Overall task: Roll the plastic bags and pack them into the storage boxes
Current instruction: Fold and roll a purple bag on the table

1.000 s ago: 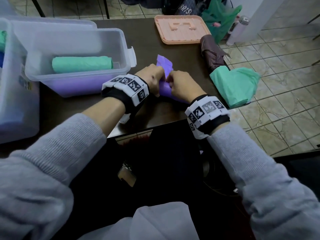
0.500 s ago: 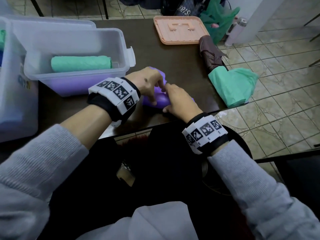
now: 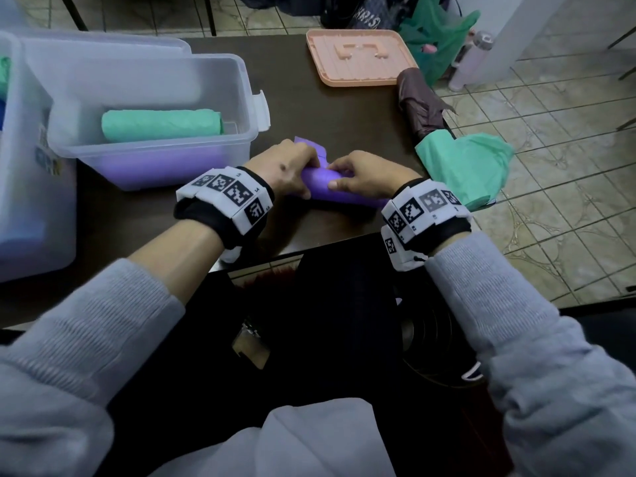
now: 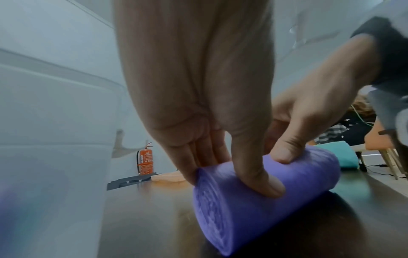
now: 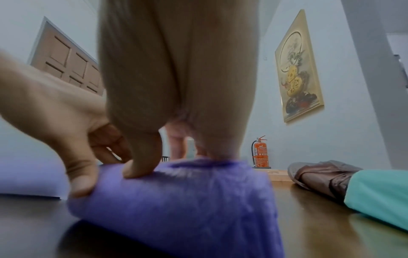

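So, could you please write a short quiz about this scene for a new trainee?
1. True or false: the purple roll lies on the table, held by both hands.
2. Which colour is the roll inside the box? A) green B) brown C) pink
3. Fill in: at the table's right edge, a green bag lies next to a ____ bag.

Key: 1 true; 2 A, the green roll; 3 brown. The left hand and right hand grip the purple roll.

A plain indoor room, likely a home or small office: beige patterned floor tiles [image 3: 550, 139] at three o'clock, a framed still-life painting [image 5: 298, 69] on the pale wall, a red fire extinguisher [image 5: 260, 151] beneath it, a brown panelled door [image 5: 66, 66] at ten o'clock.
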Demonstrator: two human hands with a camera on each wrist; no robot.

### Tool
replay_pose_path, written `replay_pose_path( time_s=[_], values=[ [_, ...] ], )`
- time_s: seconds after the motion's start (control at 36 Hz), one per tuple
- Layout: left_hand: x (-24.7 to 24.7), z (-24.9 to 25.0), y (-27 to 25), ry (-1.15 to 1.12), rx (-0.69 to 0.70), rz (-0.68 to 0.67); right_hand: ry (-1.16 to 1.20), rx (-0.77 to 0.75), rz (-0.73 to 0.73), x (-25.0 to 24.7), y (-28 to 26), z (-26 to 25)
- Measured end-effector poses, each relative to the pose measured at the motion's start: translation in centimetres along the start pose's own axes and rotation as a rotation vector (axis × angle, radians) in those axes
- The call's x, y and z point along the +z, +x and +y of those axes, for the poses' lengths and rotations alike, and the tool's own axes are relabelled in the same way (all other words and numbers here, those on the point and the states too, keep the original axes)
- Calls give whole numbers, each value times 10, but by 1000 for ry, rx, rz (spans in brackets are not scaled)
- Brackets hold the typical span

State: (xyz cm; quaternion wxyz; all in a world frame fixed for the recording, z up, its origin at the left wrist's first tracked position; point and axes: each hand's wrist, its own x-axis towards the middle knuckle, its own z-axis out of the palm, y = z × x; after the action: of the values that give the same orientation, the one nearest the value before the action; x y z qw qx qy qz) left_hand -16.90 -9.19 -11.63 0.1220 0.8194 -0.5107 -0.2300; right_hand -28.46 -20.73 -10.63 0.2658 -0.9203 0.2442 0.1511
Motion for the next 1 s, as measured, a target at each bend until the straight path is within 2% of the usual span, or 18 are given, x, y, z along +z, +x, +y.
replay_pose_path(
  time_s=[0.14,0.28,0.39,0.44,0.5,0.67,0.78,0.92,1.0],
  values=[
    [-7,-4,5,-25,19,-44,-23,-40,249,13,-1,-2],
    [-7,-10,7,-92,14,-50,-77,-83,245,26,-10,-3],
    [3,-13,5,-163,-21,71,-69,-52,284,26,-8,-2],
    [9,-16,2,-192,-37,173,-68,-31,265,22,-6,-3],
    [13,-19,0,-215,-51,218,-89,-10,212,17,-4,-6],
    [17,-22,-3,-324,-56,205,-54,63,51,-1,3,-5],
    [17,-22,-5,-392,-37,175,-58,99,2,-3,8,-11],
    [19,-26,-8,-463,-23,183,64,72,-10,4,10,-16],
    [18,-26,-10,-484,-9,191,34,58,-36,8,10,-19]
  ],
)
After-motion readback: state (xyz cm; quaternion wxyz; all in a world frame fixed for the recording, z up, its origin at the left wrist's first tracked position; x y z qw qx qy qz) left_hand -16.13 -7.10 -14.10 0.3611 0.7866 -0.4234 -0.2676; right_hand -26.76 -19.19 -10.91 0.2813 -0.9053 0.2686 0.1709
